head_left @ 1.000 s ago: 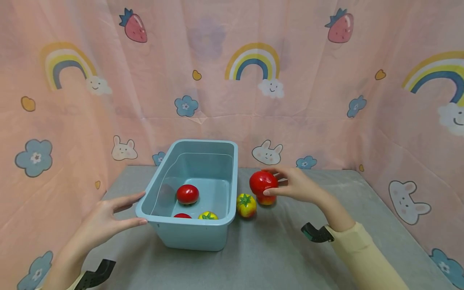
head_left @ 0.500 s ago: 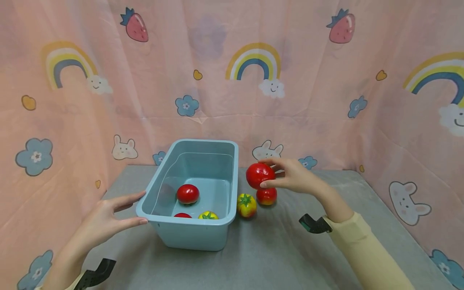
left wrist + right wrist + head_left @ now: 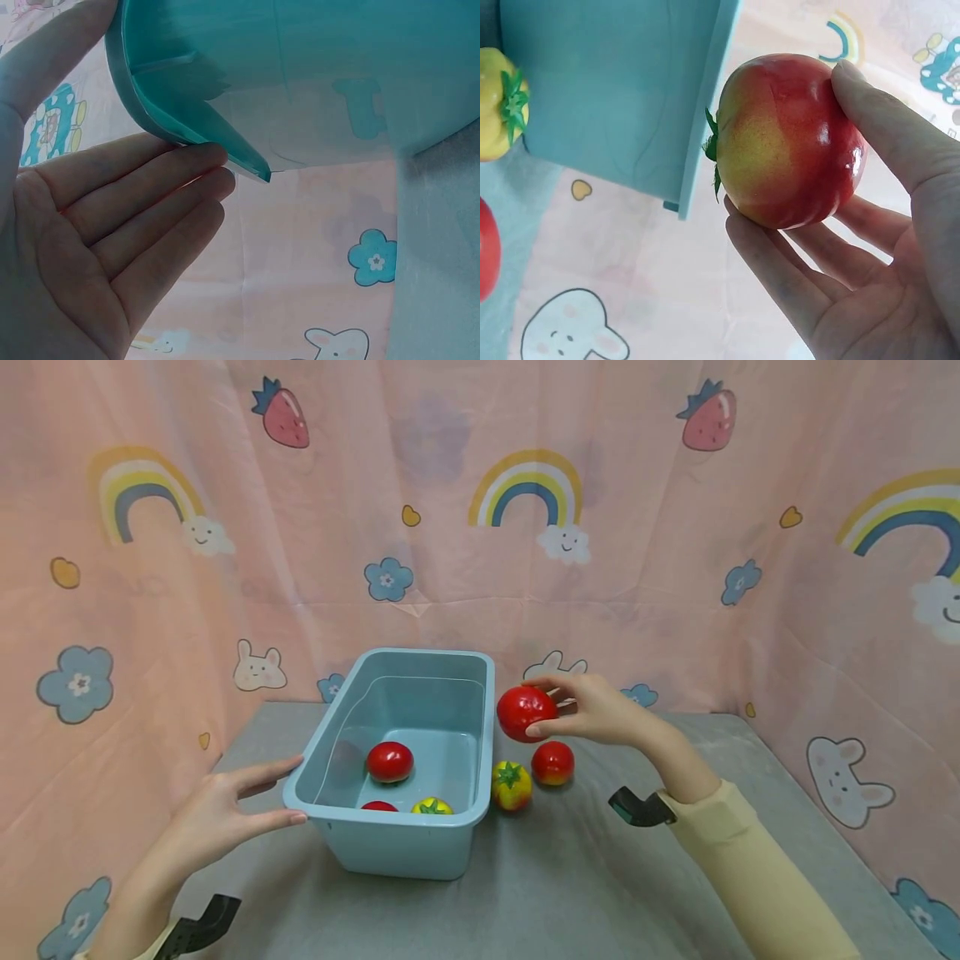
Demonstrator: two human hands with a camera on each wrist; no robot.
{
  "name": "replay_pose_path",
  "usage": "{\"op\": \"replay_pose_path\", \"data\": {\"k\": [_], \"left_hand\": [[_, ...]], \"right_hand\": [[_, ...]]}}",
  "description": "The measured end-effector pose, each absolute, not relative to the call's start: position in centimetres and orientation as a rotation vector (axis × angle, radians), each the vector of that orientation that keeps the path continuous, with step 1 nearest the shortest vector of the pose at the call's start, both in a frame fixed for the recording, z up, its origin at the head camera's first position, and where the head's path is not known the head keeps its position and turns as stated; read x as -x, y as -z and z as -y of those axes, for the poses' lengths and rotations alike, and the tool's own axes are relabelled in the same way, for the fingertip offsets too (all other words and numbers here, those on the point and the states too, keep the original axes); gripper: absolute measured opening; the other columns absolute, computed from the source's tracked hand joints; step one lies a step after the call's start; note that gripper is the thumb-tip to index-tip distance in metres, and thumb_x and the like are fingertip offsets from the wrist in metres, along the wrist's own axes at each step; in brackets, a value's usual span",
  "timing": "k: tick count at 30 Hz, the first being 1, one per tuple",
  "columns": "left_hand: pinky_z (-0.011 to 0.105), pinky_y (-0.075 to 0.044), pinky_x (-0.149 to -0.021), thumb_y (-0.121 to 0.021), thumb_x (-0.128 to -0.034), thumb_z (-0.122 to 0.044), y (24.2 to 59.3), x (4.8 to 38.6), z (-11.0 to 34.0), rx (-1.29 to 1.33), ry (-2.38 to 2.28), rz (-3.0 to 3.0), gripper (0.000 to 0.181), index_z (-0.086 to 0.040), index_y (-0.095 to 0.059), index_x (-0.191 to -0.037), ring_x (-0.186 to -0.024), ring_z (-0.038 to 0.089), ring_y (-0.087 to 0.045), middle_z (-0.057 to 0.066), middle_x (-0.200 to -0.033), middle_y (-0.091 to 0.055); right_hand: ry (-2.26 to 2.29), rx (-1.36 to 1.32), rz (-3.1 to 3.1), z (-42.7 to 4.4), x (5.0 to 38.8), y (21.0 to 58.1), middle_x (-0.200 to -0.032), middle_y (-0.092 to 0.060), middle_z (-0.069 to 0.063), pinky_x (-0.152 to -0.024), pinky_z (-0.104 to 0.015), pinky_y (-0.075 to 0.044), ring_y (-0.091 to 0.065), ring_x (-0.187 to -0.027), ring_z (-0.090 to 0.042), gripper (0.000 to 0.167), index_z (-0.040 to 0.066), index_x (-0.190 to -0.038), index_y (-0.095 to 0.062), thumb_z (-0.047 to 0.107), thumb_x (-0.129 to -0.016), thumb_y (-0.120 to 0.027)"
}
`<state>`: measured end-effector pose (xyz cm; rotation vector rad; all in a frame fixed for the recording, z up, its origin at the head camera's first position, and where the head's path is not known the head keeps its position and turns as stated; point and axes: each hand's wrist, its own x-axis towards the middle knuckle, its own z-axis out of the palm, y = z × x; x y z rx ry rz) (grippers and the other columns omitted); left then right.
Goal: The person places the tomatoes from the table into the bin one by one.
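Observation:
In the head view my right hand (image 3: 596, 710) holds a red tomato (image 3: 527, 713) in the air, just right of the light blue plastic bin (image 3: 390, 843). The right wrist view shows this tomato (image 3: 787, 142) with a yellow patch and green leaves, gripped between thumb and fingers. My left hand (image 3: 217, 814) touches the bin's near-left rim, its fingers straight and thumb spread (image 3: 112, 225). Inside the bin lie a red tomato (image 3: 389, 762), another red one (image 3: 379, 807) and a yellow one (image 3: 432, 807), the last two partly hidden by the front wall.
On the grey tabletop (image 3: 562, 877), right of the bin, sit a yellow-red tomato (image 3: 512, 786) close to its wall and a red tomato (image 3: 552, 763) beneath my right hand. A pink patterned curtain (image 3: 450, 610) hangs behind and along both sides.
My right hand has lifted the red tomato up and left, off the spot above the other red tomato, towards the bin. The left hand stays on the rim.

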<state>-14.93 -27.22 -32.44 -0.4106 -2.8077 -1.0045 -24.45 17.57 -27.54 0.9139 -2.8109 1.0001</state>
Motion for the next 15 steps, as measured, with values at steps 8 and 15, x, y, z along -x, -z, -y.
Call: {"op": "replay_pose_path", "data": {"k": [8, 15], "left_hand": [[0.056, -0.052, -0.082, -0.078, -0.0733, -0.047, 32.5, 14.8, 27.2, 0.428, 1.0, 2.792, 0.07, -0.018, -0.056, -0.134, -0.115, 0.041, -0.058, 0.009, -0.128, -0.062], [0.056, -0.053, -0.082, -0.078, -0.0732, -0.048, 32.6, 14.9, 27.2, 0.422, 0.993, 2.794, 0.071, -0.017, -0.056, -0.134, -0.115, 0.042, -0.058, 0.01, -0.128, -0.062]], "right_hand": [[-1.019, -0.959, 2.809, -16.8, 24.5, 26.9, -0.118, -0.064, -0.006, -0.079, -0.036, -0.058, -0.062, -0.106, -0.025, 0.064, 0.012, -0.132, -0.053, 0.028, -0.076, -0.08], [-1.016, -0.972, 2.836, -15.9, 24.5, 26.2, -0.117, -0.064, -0.004, -0.08, -0.035, -0.058, -0.061, -0.106, -0.023, 0.063, 0.015, -0.132, -0.054, 0.03, -0.076, -0.08]]}}
